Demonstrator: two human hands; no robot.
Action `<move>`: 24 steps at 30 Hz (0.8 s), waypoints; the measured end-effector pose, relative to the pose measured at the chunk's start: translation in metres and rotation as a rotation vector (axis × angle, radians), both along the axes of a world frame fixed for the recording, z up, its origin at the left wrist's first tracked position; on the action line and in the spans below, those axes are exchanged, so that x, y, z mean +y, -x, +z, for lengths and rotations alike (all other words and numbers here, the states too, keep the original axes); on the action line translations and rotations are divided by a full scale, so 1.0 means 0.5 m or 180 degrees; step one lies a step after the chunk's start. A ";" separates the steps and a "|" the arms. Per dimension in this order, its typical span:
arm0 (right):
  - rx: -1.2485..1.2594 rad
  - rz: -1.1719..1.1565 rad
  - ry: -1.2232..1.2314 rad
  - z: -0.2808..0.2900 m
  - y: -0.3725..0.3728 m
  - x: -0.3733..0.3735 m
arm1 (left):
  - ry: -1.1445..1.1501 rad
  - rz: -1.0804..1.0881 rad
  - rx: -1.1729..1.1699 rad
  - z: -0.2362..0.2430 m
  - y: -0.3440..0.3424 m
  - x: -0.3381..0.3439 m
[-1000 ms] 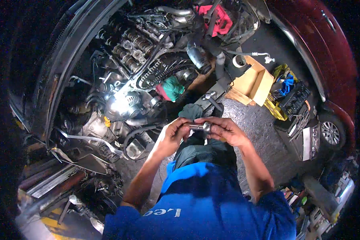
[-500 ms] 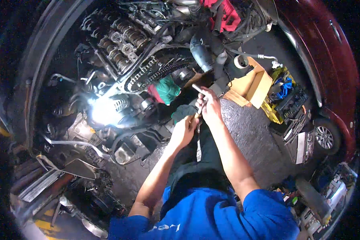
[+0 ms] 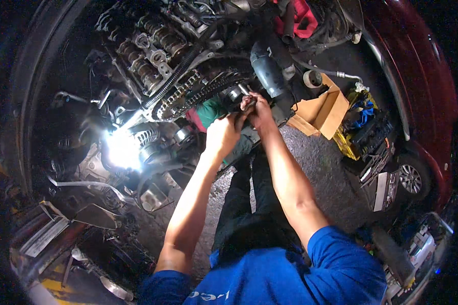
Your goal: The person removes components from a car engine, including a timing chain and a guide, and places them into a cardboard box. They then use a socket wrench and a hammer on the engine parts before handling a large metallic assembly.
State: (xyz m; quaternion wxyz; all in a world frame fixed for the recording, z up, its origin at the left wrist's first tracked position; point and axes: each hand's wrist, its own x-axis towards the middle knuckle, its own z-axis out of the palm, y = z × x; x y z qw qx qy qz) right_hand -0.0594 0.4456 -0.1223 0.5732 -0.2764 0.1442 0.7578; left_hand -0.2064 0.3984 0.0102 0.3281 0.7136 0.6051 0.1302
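Both my hands are close together in front of the opened engine (image 3: 152, 56). My right hand (image 3: 260, 112) is closed round a slim metal rod (image 3: 244, 89), whose pale tip sticks up past the fingers. My left hand (image 3: 223, 133) is closed at the rod's lower end, its fingertips against the right hand; that end is hidden. A green and red cloth (image 3: 208, 113) lies just beyond my left hand. Behind it runs the timing chain (image 3: 180, 96) on the engine's front. A round metal pulley (image 3: 235, 94) is beside the rod's tip.
A bright work lamp (image 3: 123, 150) glares at the left. To the right are an open cardboard box (image 3: 318, 114), a tape roll (image 3: 312, 79), a yellow tray of tools (image 3: 347, 145) and a wheel (image 3: 413, 175). A dark hose (image 3: 267, 68) hangs near my right hand.
Both hands have moved forward and slightly left, toward the engine, with the rod. The left fingers now cover its lower end. The whole view has shifted a little.
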 end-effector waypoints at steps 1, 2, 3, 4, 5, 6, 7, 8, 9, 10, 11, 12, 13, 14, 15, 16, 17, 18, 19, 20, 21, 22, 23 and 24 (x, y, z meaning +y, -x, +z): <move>0.0354 0.0073 0.0049 -0.008 -0.013 0.003 | -0.0002 -0.0014 -0.0019 0.012 -0.011 0.005; 0.0329 0.0050 0.0048 -0.016 -0.029 0.005 | -0.0199 -0.0095 0.0012 0.023 -0.024 0.011; 0.0195 0.0163 0.0096 -0.017 -0.030 0.003 | -0.0384 -0.0149 0.0075 0.028 -0.025 0.010; 0.0091 0.0317 0.0126 0.000 -0.014 0.011 | -0.0386 -0.0108 0.0113 0.021 -0.005 0.012; -0.0865 0.0584 0.0054 0.018 0.006 0.005 | 0.0133 -0.0248 0.0554 0.013 0.020 0.015; -0.1090 0.0657 0.0134 0.023 0.010 -0.001 | 0.0648 -0.0421 0.0955 0.005 0.032 0.019; -0.1181 0.0644 0.0142 0.027 0.013 -0.003 | 0.0745 -0.0321 0.0623 -0.005 0.033 0.024; -0.1271 0.0633 0.0151 0.031 0.014 -0.001 | 0.0741 -0.0320 0.0621 -0.016 0.033 0.027; -0.1277 0.0619 0.0161 0.032 0.009 0.000 | 0.0635 -0.0519 0.0770 -0.019 0.027 0.030; -0.1389 0.0675 0.0194 0.034 0.003 0.003 | 0.0529 -0.0715 0.0920 -0.023 0.020 0.034; -0.1497 0.0736 0.0227 0.035 -0.001 0.004 | 0.0535 -0.0724 0.0918 -0.028 0.010 0.040; -0.1486 0.0750 0.0218 0.036 0.001 0.007 | 0.0344 -0.0782 0.0975 -0.038 0.003 0.049; -0.1535 0.0909 0.0178 0.036 0.003 0.009 | 0.0155 -0.0836 0.1036 -0.047 0.000 0.056; -0.1580 0.1072 0.0136 0.037 0.005 0.011 | 0.0158 -0.0811 0.1056 -0.053 0.003 0.061; -0.1730 0.1364 0.0129 0.049 -0.010 0.009 | 0.0383 -0.0764 0.1131 -0.056 -0.001 0.066; -0.1717 0.1373 0.0135 0.034 -0.015 0.012 | 0.0609 -0.0710 0.1208 -0.058 -0.003 0.069; -0.1944 0.1407 0.0129 0.029 -0.013 0.019 | 0.0588 -0.0609 0.1209 -0.059 -0.005 0.067; -0.2163 0.1434 0.0160 0.026 -0.012 0.019 | 0.0632 -0.0624 0.1220 -0.056 -0.010 0.064; -0.2132 0.1436 0.0236 0.024 -0.018 0.027 | 0.0496 -0.0643 0.1211 -0.052 -0.015 0.063; -0.2174 0.1432 0.0257 0.021 -0.021 0.029 | 0.0360 -0.0664 0.1198 -0.049 -0.019 0.062; -0.2213 0.1432 0.0240 0.019 -0.016 0.030 | 0.0782 -0.0615 0.1136 -0.051 -0.017 0.070; -0.2283 0.1420 0.0220 0.017 -0.011 0.031 | 0.0781 -0.0606 0.1146 -0.051 -0.015 0.072; -0.2354 0.1397 0.0195 0.014 -0.006 0.032 | 0.0741 -0.0544 0.1108 -0.051 -0.011 0.070; -0.2408 0.1394 0.0179 0.013 -0.001 0.031 | 0.0707 -0.0476 0.1066 -0.056 -0.008 0.066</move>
